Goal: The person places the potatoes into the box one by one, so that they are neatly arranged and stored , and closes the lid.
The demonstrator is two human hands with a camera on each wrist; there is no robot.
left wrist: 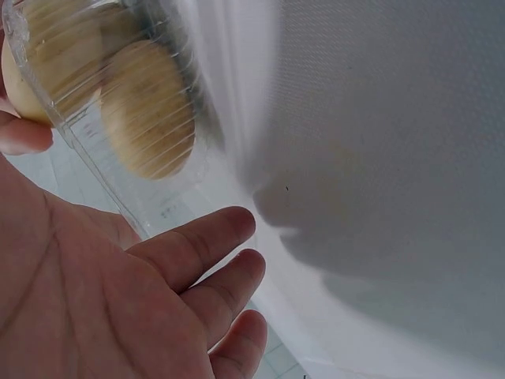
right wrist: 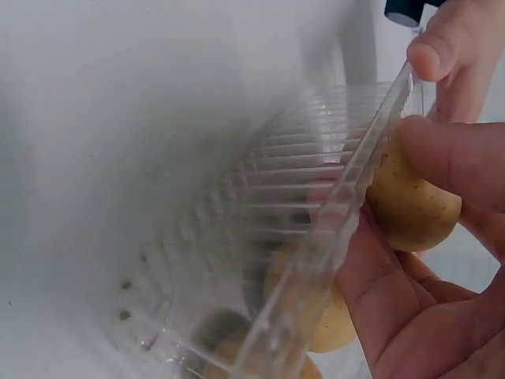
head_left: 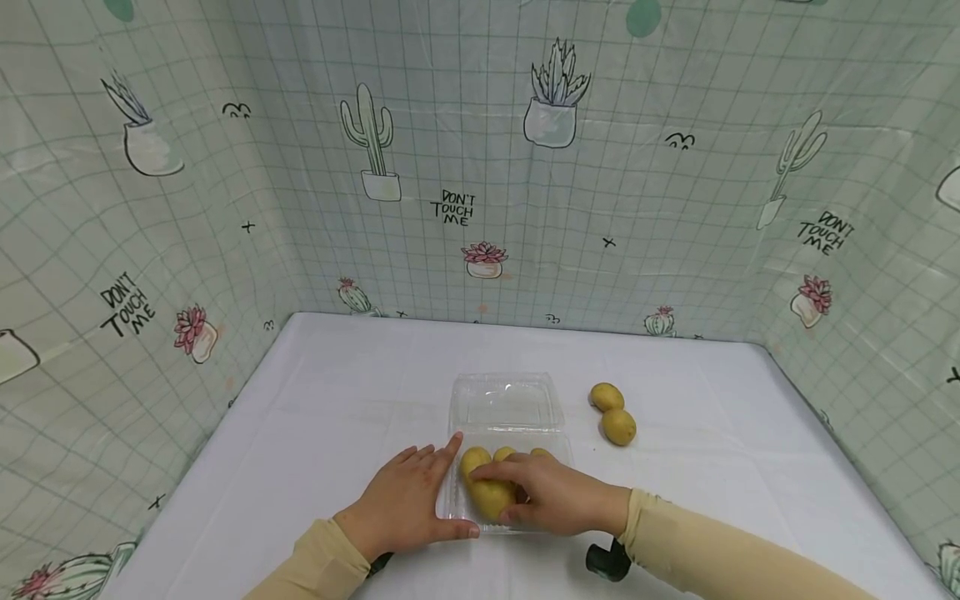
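Note:
A clear plastic clamshell container (head_left: 452, 500) lies on the table with its lid (head_left: 504, 402) folded back on the far side. My right hand (head_left: 558, 498) reaches over the base and grips a yellow potato (head_left: 492, 502) between thumb and fingers at the near left part. In the right wrist view that potato (right wrist: 414, 201) shows above the ribbed wall. Several other potatoes (head_left: 474, 458) sit in the base, partly hidden by the right hand. Along the container's left side lies my left hand (head_left: 408, 504), fingers extended, thumb at the near left corner.
Two loose potatoes (head_left: 618, 427) lie on the white table (head_left: 360, 375) to the right of the container, touching each other. A patterned cloth (head_left: 300, 250) hangs around the back and sides. A dark wrist-worn device (head_left: 609, 562) shows under the right sleeve.

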